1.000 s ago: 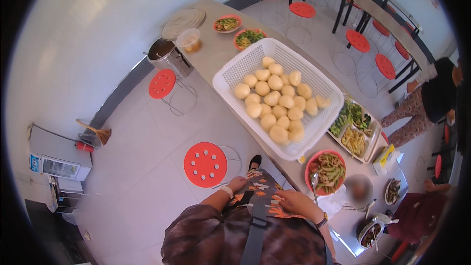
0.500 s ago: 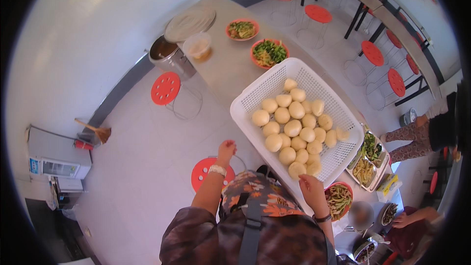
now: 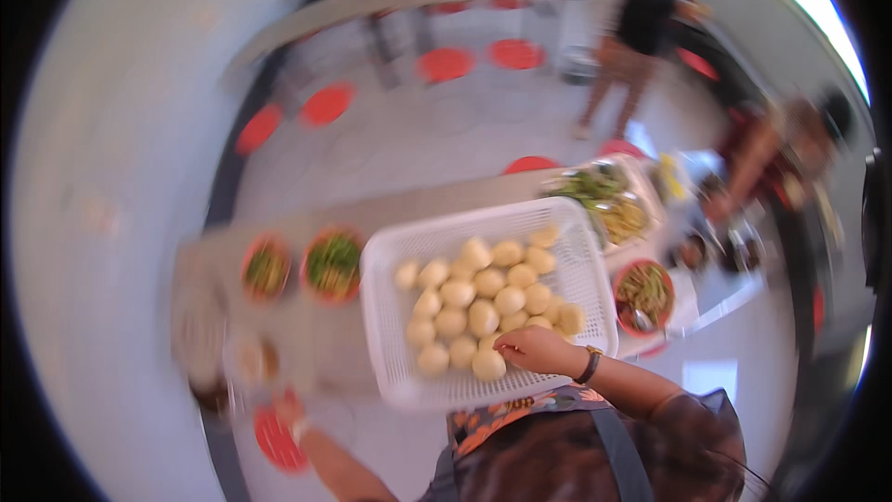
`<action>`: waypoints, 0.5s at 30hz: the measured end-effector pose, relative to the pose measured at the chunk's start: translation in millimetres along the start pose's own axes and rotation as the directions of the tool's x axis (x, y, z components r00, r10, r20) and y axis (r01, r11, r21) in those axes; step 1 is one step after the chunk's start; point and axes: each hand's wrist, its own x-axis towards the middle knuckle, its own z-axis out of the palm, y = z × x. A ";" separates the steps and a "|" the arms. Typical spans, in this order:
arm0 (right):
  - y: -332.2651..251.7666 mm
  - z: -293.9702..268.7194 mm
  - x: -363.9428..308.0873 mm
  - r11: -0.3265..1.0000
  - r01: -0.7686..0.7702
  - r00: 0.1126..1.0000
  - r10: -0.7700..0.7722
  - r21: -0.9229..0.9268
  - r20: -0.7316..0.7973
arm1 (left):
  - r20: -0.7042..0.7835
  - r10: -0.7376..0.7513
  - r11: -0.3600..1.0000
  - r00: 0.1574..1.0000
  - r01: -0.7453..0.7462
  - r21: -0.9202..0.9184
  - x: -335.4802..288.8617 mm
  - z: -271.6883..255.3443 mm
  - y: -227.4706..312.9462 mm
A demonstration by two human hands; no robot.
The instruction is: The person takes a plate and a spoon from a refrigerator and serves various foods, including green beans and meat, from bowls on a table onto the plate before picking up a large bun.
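Pale round steamed buns [image 3: 483, 318] lie heaped in a white perforated plastic basket [image 3: 391, 392] on the table. My right hand [image 3: 539, 350] reaches over the basket's near right side, its fingers drawn together. Their tips touch the upper edge of a bun [image 3: 489, 364] in the near row; whether they grip it is hard to make out. My left hand [image 3: 290, 405] hangs low at the left, away from the basket, in front of a red stool [image 3: 279, 442]. Motion smears its fingers.
Two orange-rimmed bowls of vegetables [image 3: 333, 265] stand left of the basket. Right of it are a divided metal food tray [image 3: 641, 223] and another bowl of food [image 3: 643, 296]. One person [image 3: 641, 9] stands at the back; another [image 3: 767, 153] bends over dishes at the right.
The whole view has swung round, so the table now runs crosswise before me. My right hand has moved from the basket's near rim to over the buns. My left hand is farther from the basket.
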 end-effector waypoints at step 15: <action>148.2 20.3 -79.1 0.582 -0.813 0.401 0.585 0.021 -0.705 | 0.124 0.057 0.649 0.991 -0.131 0.749 12.1 -32.1 0.1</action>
